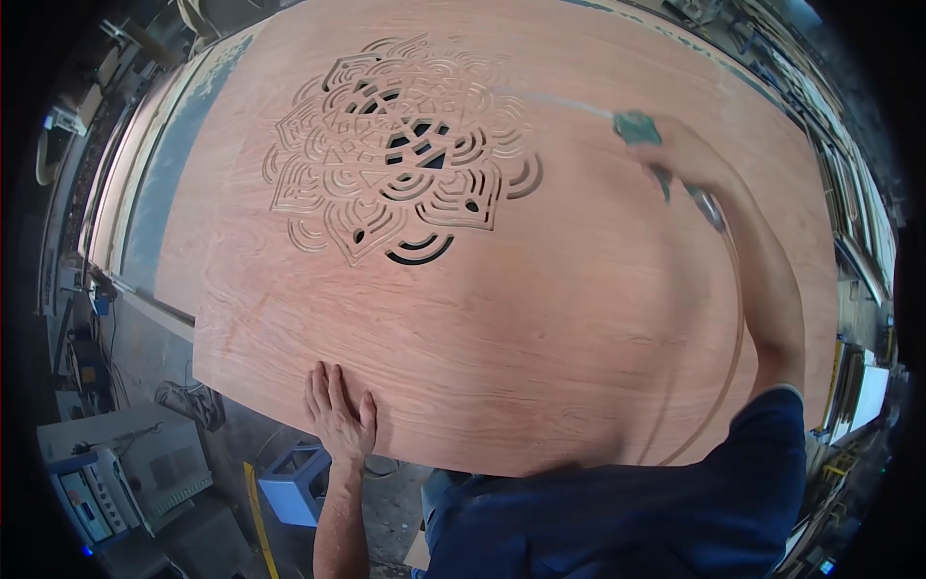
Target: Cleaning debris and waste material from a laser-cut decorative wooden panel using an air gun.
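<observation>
A wide reddish plywood sheet lies in front of me, with a mandala pattern cut into its far left part. Some cuts go right through and look dark; others are pale grooves. My left hand rests on the sheet's near edge, fingers stretched out and holding nothing. Above the right side of the sheet, my right hand is closed round a green air blow gun. Its long thin nozzle points left toward the pattern, blurred by motion. From its handle an air hose curves down toward my body.
Beneath the sheet's left side shows a machine bed with a bluish strip. A grey computer case stands at lower left, near a blue stool-like frame and a yellow floor strip. Stacked lengths of material line the right side.
</observation>
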`<control>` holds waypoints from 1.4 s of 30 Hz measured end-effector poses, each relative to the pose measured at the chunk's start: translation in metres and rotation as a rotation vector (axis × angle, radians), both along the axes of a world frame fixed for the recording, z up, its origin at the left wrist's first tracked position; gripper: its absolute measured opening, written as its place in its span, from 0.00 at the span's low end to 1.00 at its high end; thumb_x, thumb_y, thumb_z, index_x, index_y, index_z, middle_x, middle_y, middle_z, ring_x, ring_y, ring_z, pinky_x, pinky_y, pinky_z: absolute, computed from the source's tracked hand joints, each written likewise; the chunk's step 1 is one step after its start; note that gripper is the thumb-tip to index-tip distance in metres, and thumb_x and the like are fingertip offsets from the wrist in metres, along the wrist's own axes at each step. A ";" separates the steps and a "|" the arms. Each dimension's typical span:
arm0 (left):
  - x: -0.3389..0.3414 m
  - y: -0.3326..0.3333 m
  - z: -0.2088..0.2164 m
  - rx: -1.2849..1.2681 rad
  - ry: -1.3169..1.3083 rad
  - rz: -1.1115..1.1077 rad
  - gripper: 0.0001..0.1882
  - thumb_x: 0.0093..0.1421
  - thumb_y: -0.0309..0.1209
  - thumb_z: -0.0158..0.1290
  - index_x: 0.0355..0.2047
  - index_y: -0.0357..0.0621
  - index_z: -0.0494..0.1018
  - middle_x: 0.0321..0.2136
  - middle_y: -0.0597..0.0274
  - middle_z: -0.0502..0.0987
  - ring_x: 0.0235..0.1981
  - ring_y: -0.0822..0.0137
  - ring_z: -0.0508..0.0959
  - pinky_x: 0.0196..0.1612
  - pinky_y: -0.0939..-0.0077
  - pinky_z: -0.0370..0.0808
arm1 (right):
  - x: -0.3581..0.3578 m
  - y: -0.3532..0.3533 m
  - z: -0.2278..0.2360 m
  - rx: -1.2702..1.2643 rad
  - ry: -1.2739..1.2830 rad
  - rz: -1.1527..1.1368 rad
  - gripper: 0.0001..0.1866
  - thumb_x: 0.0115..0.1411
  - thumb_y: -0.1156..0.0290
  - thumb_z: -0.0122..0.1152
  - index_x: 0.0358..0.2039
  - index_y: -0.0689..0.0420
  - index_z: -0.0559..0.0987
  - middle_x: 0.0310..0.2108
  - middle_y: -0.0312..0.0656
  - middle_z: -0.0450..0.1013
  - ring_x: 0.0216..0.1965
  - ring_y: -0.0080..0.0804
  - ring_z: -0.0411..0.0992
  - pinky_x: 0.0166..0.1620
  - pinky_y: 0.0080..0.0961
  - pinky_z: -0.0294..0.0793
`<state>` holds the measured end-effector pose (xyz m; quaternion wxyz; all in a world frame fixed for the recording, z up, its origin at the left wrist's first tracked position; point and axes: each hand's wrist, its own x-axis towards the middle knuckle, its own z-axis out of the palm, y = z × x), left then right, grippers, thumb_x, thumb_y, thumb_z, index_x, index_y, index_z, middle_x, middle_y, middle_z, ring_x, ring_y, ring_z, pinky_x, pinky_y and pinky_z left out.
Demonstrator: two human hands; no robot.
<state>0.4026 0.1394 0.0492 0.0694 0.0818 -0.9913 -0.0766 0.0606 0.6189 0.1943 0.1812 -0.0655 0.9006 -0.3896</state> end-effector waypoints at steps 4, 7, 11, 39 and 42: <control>0.000 0.003 0.000 -0.024 -0.007 -0.007 0.34 0.63 0.41 0.55 0.67 0.38 0.64 0.69 0.40 0.61 0.71 0.39 0.58 0.72 0.47 0.54 | 0.095 0.050 0.006 -0.175 -0.073 -0.095 0.12 0.64 0.72 0.60 0.47 0.62 0.77 0.24 0.33 0.71 0.21 0.20 0.70 0.24 0.23 0.71; 0.000 0.003 -0.005 -0.025 0.011 -0.028 0.34 0.64 0.41 0.54 0.67 0.38 0.64 0.69 0.40 0.61 0.71 0.40 0.59 0.72 0.47 0.54 | 0.137 0.059 -0.007 -0.136 -0.104 -0.034 0.15 0.65 0.73 0.61 0.51 0.63 0.77 0.27 0.32 0.70 0.23 0.20 0.70 0.25 0.23 0.72; 0.002 0.001 -0.007 -0.058 0.017 -0.030 0.34 0.64 0.43 0.54 0.67 0.39 0.65 0.68 0.42 0.62 0.70 0.40 0.60 0.71 0.46 0.55 | 0.159 0.049 -0.010 -0.263 -0.092 -0.105 0.16 0.66 0.76 0.60 0.53 0.64 0.75 0.28 0.32 0.69 0.25 0.20 0.70 0.26 0.24 0.75; -0.226 0.159 -0.042 0.071 0.298 -0.517 0.15 0.63 0.39 0.57 0.46 0.47 0.80 0.45 0.57 0.77 0.49 0.52 0.75 0.51 0.54 0.71 | 0.289 0.015 -0.014 -0.026 -0.101 -0.201 0.22 0.66 0.78 0.59 0.60 0.63 0.72 0.35 0.37 0.73 0.32 0.23 0.72 0.32 0.25 0.79; -0.233 0.168 -0.041 0.047 0.292 -0.539 0.14 0.62 0.39 0.57 0.44 0.47 0.80 0.44 0.59 0.77 0.47 0.53 0.74 0.49 0.55 0.70 | 0.293 0.018 -0.020 -0.095 -0.164 -0.289 0.19 0.65 0.73 0.62 0.56 0.60 0.74 0.27 0.43 0.72 0.26 0.30 0.73 0.33 0.31 0.76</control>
